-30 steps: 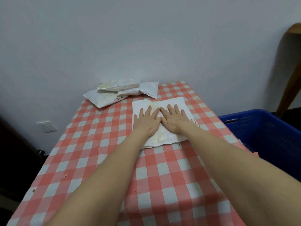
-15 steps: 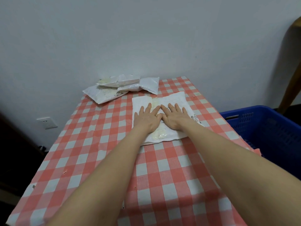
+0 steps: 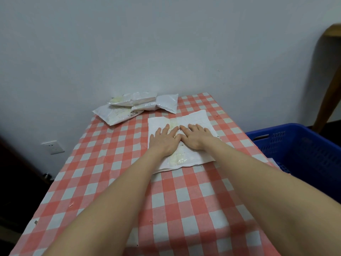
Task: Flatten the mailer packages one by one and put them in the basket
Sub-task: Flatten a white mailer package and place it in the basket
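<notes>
A white mailer package (image 3: 191, 118) lies flat on the red-and-white checked table (image 3: 118, 163), a bit right of the middle. My left hand (image 3: 164, 141) and my right hand (image 3: 195, 137) rest palm-down on it side by side, fingers spread, thumbs nearly touching. Neither hand grips anything. A pile of several puffy white mailers (image 3: 136, 106) sits at the table's far left edge against the wall. The blue plastic basket (image 3: 302, 145) stands to the right of the table, lower than the tabletop.
A white wall (image 3: 166, 43) closes off the far side of the table. A wooden furniture leg (image 3: 330, 85) rises at the far right behind the basket. A wall socket (image 3: 52, 146) shows at the left, below table level.
Both hands stay pressed on the mailer and have slid a little toward its far end. The view has shifted slightly; the pile and basket have not moved.
</notes>
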A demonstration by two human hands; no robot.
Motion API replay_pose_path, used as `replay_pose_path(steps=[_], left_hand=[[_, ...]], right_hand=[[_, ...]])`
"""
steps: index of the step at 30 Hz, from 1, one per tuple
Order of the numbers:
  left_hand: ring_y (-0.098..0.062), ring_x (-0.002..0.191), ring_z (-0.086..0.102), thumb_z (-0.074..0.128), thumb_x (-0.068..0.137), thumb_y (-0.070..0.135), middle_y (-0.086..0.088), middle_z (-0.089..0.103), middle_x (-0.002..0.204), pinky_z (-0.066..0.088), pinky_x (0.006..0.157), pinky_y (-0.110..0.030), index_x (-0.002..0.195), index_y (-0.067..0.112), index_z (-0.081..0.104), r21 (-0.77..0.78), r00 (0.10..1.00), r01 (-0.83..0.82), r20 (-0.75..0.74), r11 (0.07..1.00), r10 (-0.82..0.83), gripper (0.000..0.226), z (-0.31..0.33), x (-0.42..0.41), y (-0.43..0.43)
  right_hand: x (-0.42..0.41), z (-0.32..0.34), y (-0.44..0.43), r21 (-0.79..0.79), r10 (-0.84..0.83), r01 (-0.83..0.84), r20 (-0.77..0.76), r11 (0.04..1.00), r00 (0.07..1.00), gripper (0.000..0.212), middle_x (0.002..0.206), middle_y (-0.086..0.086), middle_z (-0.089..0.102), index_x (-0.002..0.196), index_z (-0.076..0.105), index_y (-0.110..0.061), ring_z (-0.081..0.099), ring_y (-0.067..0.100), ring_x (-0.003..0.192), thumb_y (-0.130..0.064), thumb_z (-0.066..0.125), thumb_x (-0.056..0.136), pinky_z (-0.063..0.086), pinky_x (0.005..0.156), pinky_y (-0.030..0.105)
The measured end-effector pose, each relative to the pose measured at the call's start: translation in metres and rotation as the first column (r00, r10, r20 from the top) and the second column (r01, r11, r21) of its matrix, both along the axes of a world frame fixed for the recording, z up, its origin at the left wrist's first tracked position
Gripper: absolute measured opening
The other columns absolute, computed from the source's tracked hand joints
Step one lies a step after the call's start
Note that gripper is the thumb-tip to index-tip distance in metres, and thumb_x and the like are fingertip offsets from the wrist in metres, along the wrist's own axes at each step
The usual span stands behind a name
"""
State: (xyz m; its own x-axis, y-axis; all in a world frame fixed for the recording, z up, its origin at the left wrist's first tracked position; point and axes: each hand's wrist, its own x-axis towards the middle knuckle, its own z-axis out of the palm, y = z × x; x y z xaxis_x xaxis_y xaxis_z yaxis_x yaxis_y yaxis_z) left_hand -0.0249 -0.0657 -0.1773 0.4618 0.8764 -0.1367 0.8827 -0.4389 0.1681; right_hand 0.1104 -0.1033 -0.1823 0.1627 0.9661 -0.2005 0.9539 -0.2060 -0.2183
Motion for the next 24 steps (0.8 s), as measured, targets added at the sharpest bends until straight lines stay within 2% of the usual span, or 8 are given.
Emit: replay_pose_path(steps=[2, 4, 5, 7, 10, 16, 24], left_hand=[[-0.029, 0.145, 0.009, 0.017, 0.100, 0.043, -0.001, 0.008, 0.160, 0.014, 0.116, -0.048, 0.151, 0.035, 0.016, 0.023, 1.000, 0.003, 0.014, 1.000, -0.003, 0.051, 0.005, 0.001, 0.006], [-0.029, 0.143, 0.017, 0.022, 0.101, 0.039, -0.006, 0.016, 0.158, 0.020, 0.115, -0.046, 0.150, 0.029, 0.021, 0.112, 1.000, -0.001, 0.030, 0.994, -0.003, 0.051, 0.010, 0.002, 0.015], [-0.028, 0.144, 0.015, 0.023, 0.101, 0.038, -0.008, 0.015, 0.158, 0.018, 0.116, -0.046, 0.151, 0.027, 0.020, 0.150, 0.999, -0.008, 0.038, 0.989, 0.002, 0.051, 0.011, 0.003, 0.020], [-0.026, 0.147, 0.005, 0.022, 0.101, 0.036, -0.007, 0.007, 0.160, 0.010, 0.118, -0.047, 0.152, 0.025, 0.014, 0.152, 0.999, -0.024, 0.045, 0.988, 0.017, 0.053, 0.014, 0.007, 0.030], [-0.027, 0.147, -0.006, 0.019, 0.101, 0.033, -0.002, -0.003, 0.161, 0.002, 0.118, -0.050, 0.153, 0.026, 0.006, 0.098, 1.000, -0.024, 0.020, 0.995, 0.022, 0.054, 0.018, 0.012, 0.041], [-0.027, 0.147, -0.009, 0.014, 0.101, 0.042, 0.002, -0.004, 0.161, -0.003, 0.117, -0.053, 0.152, 0.036, 0.003, -0.029, 0.998, -0.022, -0.059, 0.999, 0.020, 0.052, 0.006, 0.021, 0.051], [-0.027, 0.148, -0.002, 0.012, 0.099, 0.052, -0.004, 0.002, 0.161, -0.001, 0.117, -0.053, 0.150, 0.040, 0.011, 0.000, 0.997, -0.044, -0.061, 0.999, 0.044, 0.053, -0.007, 0.022, 0.052]], right_hand=[[0.003, 0.007, 0.002, 0.069, -0.007, 0.005, 0.022, 0.998, 1.000, 0.055, 0.156, 0.006, 0.022, 0.151, 0.020, -0.034, 0.019, 0.030, 0.142, -0.053, 0.018, 0.100, 0.021, 0.113, 0.048], [0.006, 0.015, 0.008, 0.151, -0.038, 0.036, 0.009, 0.988, 0.999, 0.052, 0.153, 0.007, 0.026, 0.148, 0.028, -0.028, 0.025, 0.030, 0.138, -0.047, 0.024, 0.101, 0.028, 0.110, 0.046], [0.007, 0.017, 0.012, 0.193, -0.063, 0.062, -0.002, 0.979, 0.998, 0.052, 0.156, 0.007, 0.022, 0.149, 0.025, -0.024, 0.022, 0.030, 0.140, -0.044, 0.026, 0.101, 0.027, 0.112, 0.046], [0.011, 0.019, 0.022, 0.211, -0.088, 0.087, -0.005, 0.974, 0.996, 0.056, 0.161, 0.007, 0.006, 0.153, 0.014, -0.020, 0.007, 0.031, 0.147, -0.040, 0.024, 0.102, 0.016, 0.117, 0.046], [0.014, 0.017, 0.035, 0.112, -0.039, 0.035, 0.038, 0.993, 0.999, 0.059, 0.161, 0.007, -0.011, 0.155, 0.000, -0.021, -0.013, 0.030, 0.147, -0.040, 0.019, 0.102, -0.002, 0.119, 0.049], [0.015, 0.003, 0.048, -0.017, 0.012, -0.011, 0.071, 1.000, 0.997, 0.059, 0.161, 0.007, -0.012, 0.154, -0.003, -0.031, -0.017, 0.029, 0.147, -0.053, 0.009, 0.100, -0.008, 0.118, 0.051], [0.020, -0.008, 0.047, -0.026, -0.013, 0.014, 0.049, 1.000, 0.999, 0.062, 0.161, 0.005, -0.010, 0.153, -0.001, -0.037, -0.013, 0.028, 0.148, -0.062, 0.007, 0.097, -0.008, 0.118, 0.051]])
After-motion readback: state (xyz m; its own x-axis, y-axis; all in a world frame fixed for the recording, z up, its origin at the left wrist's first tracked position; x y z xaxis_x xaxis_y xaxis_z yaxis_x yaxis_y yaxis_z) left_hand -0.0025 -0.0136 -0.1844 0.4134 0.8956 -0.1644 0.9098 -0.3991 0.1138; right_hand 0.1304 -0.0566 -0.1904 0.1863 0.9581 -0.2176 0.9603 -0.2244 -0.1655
